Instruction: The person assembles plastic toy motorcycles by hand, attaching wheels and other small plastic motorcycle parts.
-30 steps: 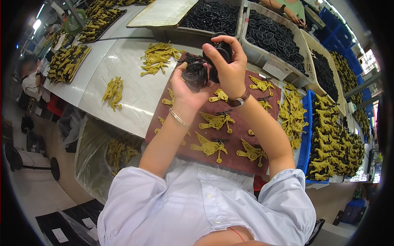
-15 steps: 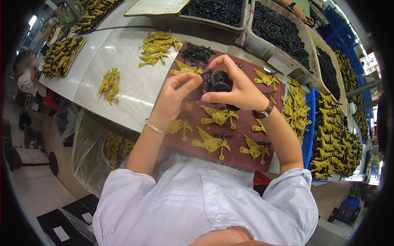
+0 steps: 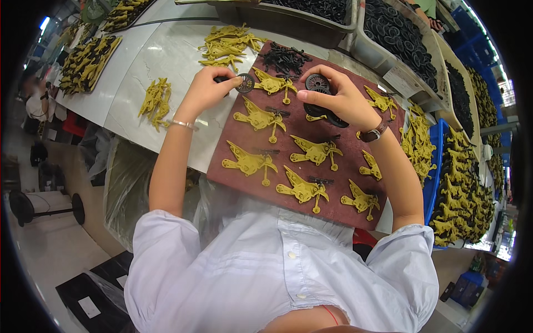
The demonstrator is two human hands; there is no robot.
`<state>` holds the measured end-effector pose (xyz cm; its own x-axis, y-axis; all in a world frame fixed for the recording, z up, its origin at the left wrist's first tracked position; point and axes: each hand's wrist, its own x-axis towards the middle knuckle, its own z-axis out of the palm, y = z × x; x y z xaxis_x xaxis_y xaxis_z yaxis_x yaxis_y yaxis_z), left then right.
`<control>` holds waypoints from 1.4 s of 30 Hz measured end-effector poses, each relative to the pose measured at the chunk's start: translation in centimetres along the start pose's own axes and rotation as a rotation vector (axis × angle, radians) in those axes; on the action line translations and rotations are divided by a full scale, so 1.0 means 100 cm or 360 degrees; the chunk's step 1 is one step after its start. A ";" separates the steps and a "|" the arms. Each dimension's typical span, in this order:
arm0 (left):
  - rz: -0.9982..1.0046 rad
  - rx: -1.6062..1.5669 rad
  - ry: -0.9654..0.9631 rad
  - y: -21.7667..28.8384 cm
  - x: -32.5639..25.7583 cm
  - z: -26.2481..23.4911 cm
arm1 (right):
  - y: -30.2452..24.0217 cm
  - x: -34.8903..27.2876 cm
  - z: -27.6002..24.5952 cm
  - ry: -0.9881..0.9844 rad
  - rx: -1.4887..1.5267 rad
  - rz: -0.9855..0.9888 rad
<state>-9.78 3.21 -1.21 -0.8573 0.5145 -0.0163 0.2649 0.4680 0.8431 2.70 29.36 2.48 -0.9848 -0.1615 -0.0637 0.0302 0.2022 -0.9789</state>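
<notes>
My left hand (image 3: pixel 206 91) pinches a black spoked wheel (image 3: pixel 245 84) between thumb and fingers, at the left edge of the reddish-brown mat (image 3: pixel 241 133). Over the mat's upper middle, my right hand (image 3: pixel 351 105) is closed round several black wheels (image 3: pixel 317 83), some partly hidden by its fingers. Yellow plastic parts (image 3: pixel 315 151) lie spaced out in rows below the hands, most with small black pieces beside them. One yellow part (image 3: pixel 272 83) rests between the two hands. A heap of small black pieces (image 3: pixel 284 58) sits at the mat's far edge.
Loose yellow parts lie in a pile (image 3: pixel 227 44) and a smaller pile (image 3: pixel 155 100) on the pale table. A bin of black wheels (image 3: pixel 397 41) stands far right. A blue tray (image 3: pixel 436 166) holds yellow-and-black assemblies. Another person's hand (image 3: pixel 436 24) shows beyond the bins.
My hands have moved apart: the left has gone up and left with one wheel, the right a little rightward with the others. The whole view has shifted slightly.
</notes>
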 end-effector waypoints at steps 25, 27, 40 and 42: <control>0.0067 0.0718 -0.0002 -0.014 0.035 0.009 | 0.014 -0.004 0.005 -0.0142 -0.0089 0.0007; 0.0076 0.0722 0.0074 -0.009 0.031 0.011 | 0.016 -0.004 0.006 -0.0134 -0.0088 -0.0005; 0.0317 -0.0530 -0.0477 0.045 -0.028 0.037 | -0.004 -0.015 0.038 0.0048 -0.0723 -0.0465; 0.0425 -0.0511 -0.0306 0.040 -0.033 0.032 | 0.004 -0.014 0.025 -0.0039 -0.0533 -0.0413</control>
<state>-4.49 5.69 0.55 -0.6720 0.7251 0.1506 0.2892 0.0697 0.9547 4.49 27.27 1.69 -0.9479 -0.2707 0.1682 -0.2797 0.4538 -0.8461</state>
